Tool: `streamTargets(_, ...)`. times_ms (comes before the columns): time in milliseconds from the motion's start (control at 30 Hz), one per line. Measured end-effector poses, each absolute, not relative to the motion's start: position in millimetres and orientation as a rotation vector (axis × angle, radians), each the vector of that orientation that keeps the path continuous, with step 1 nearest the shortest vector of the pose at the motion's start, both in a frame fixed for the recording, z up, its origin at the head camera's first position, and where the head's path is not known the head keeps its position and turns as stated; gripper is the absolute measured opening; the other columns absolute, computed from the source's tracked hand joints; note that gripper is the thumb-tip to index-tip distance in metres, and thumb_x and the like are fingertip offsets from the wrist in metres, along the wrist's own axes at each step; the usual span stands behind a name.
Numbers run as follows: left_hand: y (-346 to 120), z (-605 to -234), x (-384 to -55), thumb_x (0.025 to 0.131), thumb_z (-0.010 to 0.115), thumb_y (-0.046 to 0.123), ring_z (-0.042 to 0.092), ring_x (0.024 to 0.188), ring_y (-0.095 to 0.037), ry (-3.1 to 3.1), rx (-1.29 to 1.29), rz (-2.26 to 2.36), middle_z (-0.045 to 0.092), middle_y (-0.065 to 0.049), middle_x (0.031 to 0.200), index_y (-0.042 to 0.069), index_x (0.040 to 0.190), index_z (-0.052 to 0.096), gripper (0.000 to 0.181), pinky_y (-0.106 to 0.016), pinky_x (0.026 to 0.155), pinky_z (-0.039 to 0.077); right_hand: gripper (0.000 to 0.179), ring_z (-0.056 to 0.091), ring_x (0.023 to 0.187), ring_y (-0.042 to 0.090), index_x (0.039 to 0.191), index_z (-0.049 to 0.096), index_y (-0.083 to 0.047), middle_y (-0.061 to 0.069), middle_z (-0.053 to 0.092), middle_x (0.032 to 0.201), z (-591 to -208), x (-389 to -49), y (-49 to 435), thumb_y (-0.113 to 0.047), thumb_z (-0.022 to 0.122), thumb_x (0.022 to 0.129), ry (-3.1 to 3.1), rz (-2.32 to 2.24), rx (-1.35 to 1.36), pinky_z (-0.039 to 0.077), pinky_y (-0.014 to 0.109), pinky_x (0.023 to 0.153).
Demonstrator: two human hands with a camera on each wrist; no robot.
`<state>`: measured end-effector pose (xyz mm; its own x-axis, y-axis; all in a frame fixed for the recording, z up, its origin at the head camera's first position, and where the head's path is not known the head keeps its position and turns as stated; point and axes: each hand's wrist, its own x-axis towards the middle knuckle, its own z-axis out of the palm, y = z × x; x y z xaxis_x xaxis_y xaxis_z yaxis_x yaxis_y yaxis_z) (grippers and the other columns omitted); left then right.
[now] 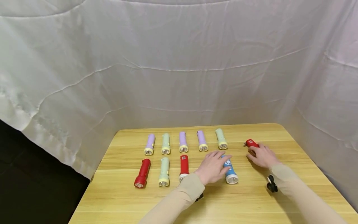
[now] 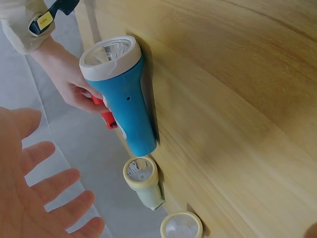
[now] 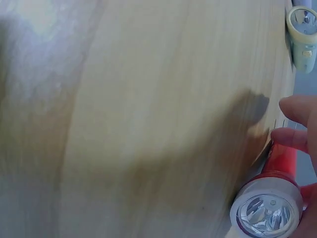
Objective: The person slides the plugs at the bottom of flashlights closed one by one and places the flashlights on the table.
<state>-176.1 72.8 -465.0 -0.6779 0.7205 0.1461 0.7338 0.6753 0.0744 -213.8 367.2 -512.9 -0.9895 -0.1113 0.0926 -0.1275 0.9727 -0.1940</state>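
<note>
My left hand (image 1: 213, 166) is spread with its fingers apart beside and above a blue flashlight (image 1: 231, 174) with a white head. In the left wrist view that blue flashlight (image 2: 128, 104) lies on the table, and a gap shows between it and the left hand (image 2: 44, 183). Over on the right, my right hand (image 1: 264, 155) grips a red flashlight (image 1: 251, 143), whose tail with small prongs sticks out past the fingers. Its white-rimmed lens (image 3: 267, 214) shows in the right wrist view, with the fingers (image 3: 292, 139) around the red body.
A back row on the wooden table (image 1: 117, 199) holds purple flashlights (image 1: 183, 141) and pale green ones (image 1: 221, 138). In front lie a dark red flashlight (image 1: 142, 174), a pale green flashlight (image 1: 164, 171) and a red white-headed flashlight (image 1: 184, 165). Grey curtains (image 1: 195, 87) surround the table.
</note>
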Motion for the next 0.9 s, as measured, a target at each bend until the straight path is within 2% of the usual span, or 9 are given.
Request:
streamTargets(433, 68.5, -468.9, -176.6, 0.106, 0.046, 0.043, 0.045, 0.145, -0.021, -2.778, -1.210, -0.257, 0.045, -0.001, 0.158, 0.027, 0.152, 0.044, 0.048, -0.038, 0.122, 0.036, 0.016, 0.059, 0.083, 0.034, 0.100, 0.070, -0.009, 0.023, 0.063, 0.096, -523.9, -206.6, 371.4, -0.020, 0.072, 0.089, -2.880, 0.390, 0.225, 0.053, 0.056, 0.071)
streamTargets(633, 64.9, -472.0, -177.8, 0.107, 0.044, 0.043, 0.044, 0.146, -0.020, -2.772, -1.217, -0.275, 0.045, -0.001, 0.159, 0.027, 0.152, 0.043, 0.048, -0.038, 0.122, 0.035, 0.018, 0.062, 0.089, 0.036, 0.107, 0.072, -0.010, 0.023, 0.065, 0.104, -526.2, -199.2, 369.8, -0.022, 0.071, 0.093, -2.838, 0.551, 0.178, 0.053, 0.056, 0.070)
streamTargets(833, 61.1, -469.5, -176.1, 0.107, 0.046, 0.041, 0.044, 0.146, -0.019, -2.752, -1.220, -0.311, 0.045, 0.000, 0.158, 0.025, 0.152, 0.043, 0.048, -0.038, 0.122, 0.036, 0.020, 0.062, 0.090, 0.034, 0.111, 0.069, -0.011, 0.023, 0.065, 0.108, -520.3, -194.2, 363.7, -0.023, 0.070, 0.095, -2.812, 0.731, 0.151, 0.052, 0.046, 0.067)
streamTargets(900, 59.6, -468.4, -175.2, 0.107, 0.046, 0.041, 0.044, 0.145, -0.019, -2.746, -1.217, -0.326, 0.046, 0.000, 0.158, 0.025, 0.152, 0.044, 0.048, -0.037, 0.122, 0.036, 0.019, 0.063, 0.086, 0.031, 0.111, 0.068, -0.010, 0.025, 0.066, 0.108, -517.7, -191.9, 360.5, -0.020, 0.069, 0.095, -2.794, 0.799, 0.152, 0.051, 0.041, 0.065)
